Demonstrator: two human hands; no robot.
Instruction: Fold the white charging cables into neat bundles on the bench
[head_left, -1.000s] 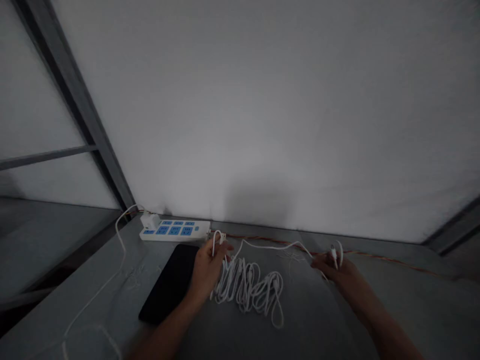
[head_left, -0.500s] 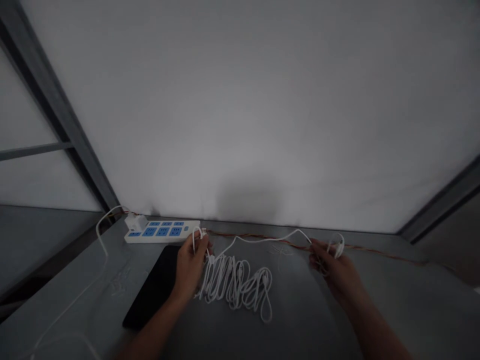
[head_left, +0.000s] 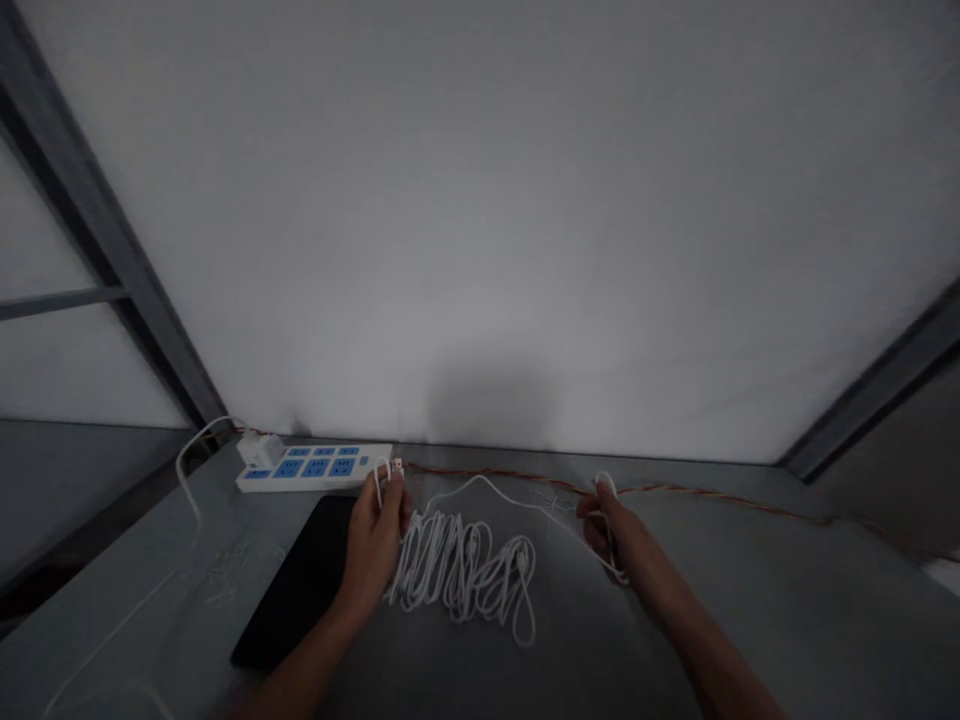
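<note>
The view is dim and grey, with soft diffuse light brightest low on the pale wall point(head_left: 480, 340), a faint blurry shadow just above the table point(head_left: 750, 610), darkened corners, a soft-edged white cable coil point(head_left: 461, 575), and wide-angle distortion bending the metal frame bars point(head_left: 94, 230).

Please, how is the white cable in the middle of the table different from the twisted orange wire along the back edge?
The white cable lies in a heap of loose loops, while the twisted orange wire runs in one long line, almost straight. The left hand and right hand both hold the white cable, but neither holds the twisted orange wire. The white cable is plain white; the wire has orange and dark strands. Both lie on the grey table.
</note>
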